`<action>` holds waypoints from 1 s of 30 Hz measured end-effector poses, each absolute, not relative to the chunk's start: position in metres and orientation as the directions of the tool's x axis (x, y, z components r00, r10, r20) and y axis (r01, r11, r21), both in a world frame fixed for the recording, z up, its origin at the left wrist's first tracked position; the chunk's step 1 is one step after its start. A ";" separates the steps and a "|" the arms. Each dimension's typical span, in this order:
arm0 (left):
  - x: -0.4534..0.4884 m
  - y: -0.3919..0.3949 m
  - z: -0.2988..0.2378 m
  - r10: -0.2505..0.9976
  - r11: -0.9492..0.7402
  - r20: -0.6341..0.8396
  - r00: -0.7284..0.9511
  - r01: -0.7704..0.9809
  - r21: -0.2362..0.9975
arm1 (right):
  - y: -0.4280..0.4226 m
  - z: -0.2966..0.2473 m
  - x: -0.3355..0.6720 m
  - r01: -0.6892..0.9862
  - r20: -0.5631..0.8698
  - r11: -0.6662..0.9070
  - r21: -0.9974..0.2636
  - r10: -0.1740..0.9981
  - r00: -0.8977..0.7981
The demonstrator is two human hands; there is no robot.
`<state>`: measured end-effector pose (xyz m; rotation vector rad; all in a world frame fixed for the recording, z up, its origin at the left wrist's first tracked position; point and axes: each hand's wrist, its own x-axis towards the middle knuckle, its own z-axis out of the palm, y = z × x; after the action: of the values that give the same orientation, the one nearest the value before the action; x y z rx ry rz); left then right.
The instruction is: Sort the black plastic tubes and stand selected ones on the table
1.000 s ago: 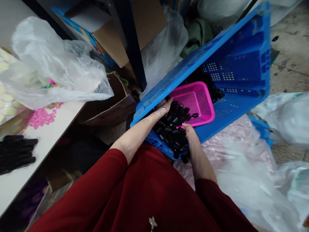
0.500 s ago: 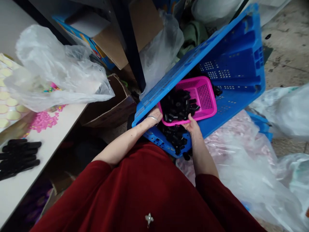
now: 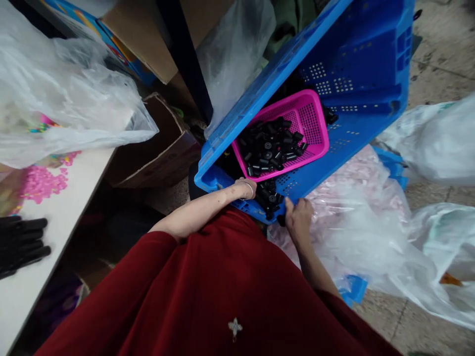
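A bright pink perforated basket (image 3: 319, 141) holds many small black cylindrical pieces (image 3: 267, 146). It rests inside a tilted blue plastic crate (image 3: 371, 64), where more loose black pieces (image 3: 272, 199) lie under its near side. My left hand (image 3: 245, 188), with a bracelet at the wrist, is curled by the basket's near corner and the crate's near edge. Its fingertips are hidden, so what it grips cannot be made out. My right hand (image 3: 299, 217) is off the basket, fingers bent over the crate's near right rim.
On the left, a white table (image 3: 33, 277) carries pink pieces (image 3: 42, 183), black pieces (image 3: 22, 244) and a clear plastic bag (image 3: 92, 99). An open cardboard box (image 3: 159, 153) and a dark post (image 3: 183, 54) stand beside the crate. Plastic bags (image 3: 371, 232) cover the floor at right.
My right hand has let go of the pink basket and moved down to the crate's rim. My left hand has shifted right along the basket's near side. The black pieces lie more spread out.
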<state>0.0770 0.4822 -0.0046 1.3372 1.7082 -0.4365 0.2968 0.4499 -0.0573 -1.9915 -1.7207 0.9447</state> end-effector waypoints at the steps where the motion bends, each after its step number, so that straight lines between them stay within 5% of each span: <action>1: 0.082 0.481 -0.005 0.565 0.329 -0.825 -0.016 0.921 0.207 | 0.431 -0.055 0.302 0.780 -0.252 -0.157 -0.606 0.968 -0.001; 5: 0.090 0.479 -0.007 0.525 0.230 -0.851 0.007 0.962 0.150 | 0.385 -0.062 0.319 0.888 -0.358 0.029 -0.459 0.909 -0.215; 9: 0.096 0.478 -0.009 0.560 0.151 -0.827 0.055 0.974 0.167 | 0.391 -0.076 0.324 0.878 -0.422 -0.007 -0.479 0.878 -0.223; 13: 0.113 0.466 -0.009 0.621 -0.044 -0.721 0.308 0.932 0.360 | 0.411 -0.078 0.323 0.875 -0.391 0.000 -0.485 0.895 -0.217; 19: 0.137 0.445 -0.029 0.450 -0.302 -0.572 0.686 0.720 0.625 | 0.444 -0.058 0.322 0.862 -0.311 -0.001 -0.507 0.933 -0.182; 23: 0.141 0.443 -0.049 0.453 -0.325 -0.551 0.701 0.705 0.630 | 0.497 -0.046 0.302 0.800 -0.229 -0.016 -0.600 0.962 -0.152; 27: 0.146 0.449 -0.059 0.515 -0.287 -0.532 0.673 0.719 0.632 | 0.546 -0.044 0.281 0.527 -0.142 -0.059 -0.848 0.983 -0.118; 30: 0.151 0.452 -0.065 0.609 -0.255 -0.496 0.620 0.744 0.617 | 0.544 -0.056 0.283 0.604 -0.196 -0.153 -0.782 0.980 -0.006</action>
<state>0.1506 0.4522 -0.0648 1.9628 1.0685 -0.1946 0.2831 0.5442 -0.0559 -1.7945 -1.6364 1.0263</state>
